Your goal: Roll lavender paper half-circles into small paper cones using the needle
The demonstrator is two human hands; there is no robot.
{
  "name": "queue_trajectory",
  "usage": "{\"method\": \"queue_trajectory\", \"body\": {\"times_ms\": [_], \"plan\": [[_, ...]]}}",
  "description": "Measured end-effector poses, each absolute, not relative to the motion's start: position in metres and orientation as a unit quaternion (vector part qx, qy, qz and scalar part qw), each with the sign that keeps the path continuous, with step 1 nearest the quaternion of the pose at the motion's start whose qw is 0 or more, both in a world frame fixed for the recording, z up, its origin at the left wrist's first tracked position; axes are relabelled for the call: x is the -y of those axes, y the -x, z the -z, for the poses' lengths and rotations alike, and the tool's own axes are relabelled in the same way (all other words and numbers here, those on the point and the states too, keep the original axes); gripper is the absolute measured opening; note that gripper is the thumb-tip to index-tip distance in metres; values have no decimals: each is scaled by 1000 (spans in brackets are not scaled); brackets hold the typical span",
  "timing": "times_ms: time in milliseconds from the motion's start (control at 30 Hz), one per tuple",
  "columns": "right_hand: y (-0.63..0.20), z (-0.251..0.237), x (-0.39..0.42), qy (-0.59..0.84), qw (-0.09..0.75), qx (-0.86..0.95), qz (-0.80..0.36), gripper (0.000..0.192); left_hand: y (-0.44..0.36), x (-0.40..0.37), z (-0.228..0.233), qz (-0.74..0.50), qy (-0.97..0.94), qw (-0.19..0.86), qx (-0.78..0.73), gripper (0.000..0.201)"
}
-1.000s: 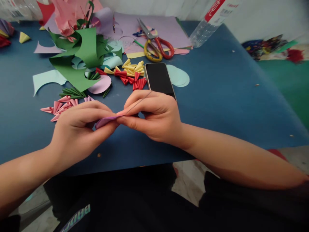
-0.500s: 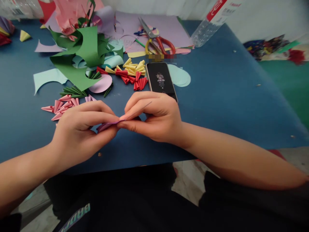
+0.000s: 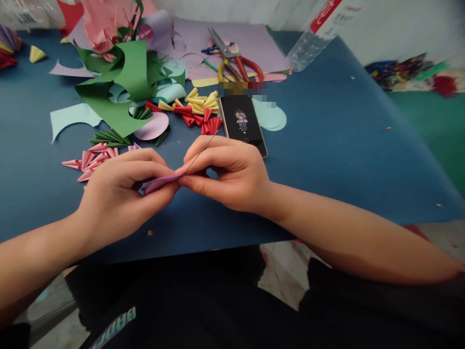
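1. Blue table filled much of the view, a pale wall rising behind its far edge.
2. Purple paper was held up between both hands, above the table's near edge.
3. Left hand was nearly closed, thumb and fingers pinching the paper; right hand pinched its other end, where a thin rod slanted up past the fingers.
4. Judging by that grip, the step in hand was rolling the paper around the rod; fingertips hid how far it wrapped.
5. Going on seemed to call for a light, even pinch, with rod and paper aligned.
6. Beyond the left hand lay pink cones, green rolls and a lilac disc.
7. A phone lay just behind the right hand, near red cones, restricting forward reach.
8. Toward the far edge were green scraps and scissors; a bottle was near the far right corner.
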State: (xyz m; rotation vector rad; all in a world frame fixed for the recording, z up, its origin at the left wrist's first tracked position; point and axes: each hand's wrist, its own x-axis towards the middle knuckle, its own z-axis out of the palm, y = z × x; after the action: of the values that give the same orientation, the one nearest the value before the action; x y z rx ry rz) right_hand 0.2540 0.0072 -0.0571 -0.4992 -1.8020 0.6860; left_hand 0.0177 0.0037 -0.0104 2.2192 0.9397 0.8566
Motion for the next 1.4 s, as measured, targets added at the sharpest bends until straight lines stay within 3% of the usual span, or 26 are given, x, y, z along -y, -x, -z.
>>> {"method": "queue_trajectory", "body": {"times_ms": [667,1067,1233,1400], "plan": [[-247,56,-1,263,572,710,-316,3,-19,1,18,-353,-834,239,-351,13],[-249,56,-7,209,575,709,-350,20,-16,-1,15,-338,-864,226,-296,14],[-249,56,-4,216,563,705,-373,13,-20,-1,14,-337,-860,249,-293,11],[-252,52,-2,256,530,723,-362,7,-24,0,8,-297,-823,316,-368,27]]}}
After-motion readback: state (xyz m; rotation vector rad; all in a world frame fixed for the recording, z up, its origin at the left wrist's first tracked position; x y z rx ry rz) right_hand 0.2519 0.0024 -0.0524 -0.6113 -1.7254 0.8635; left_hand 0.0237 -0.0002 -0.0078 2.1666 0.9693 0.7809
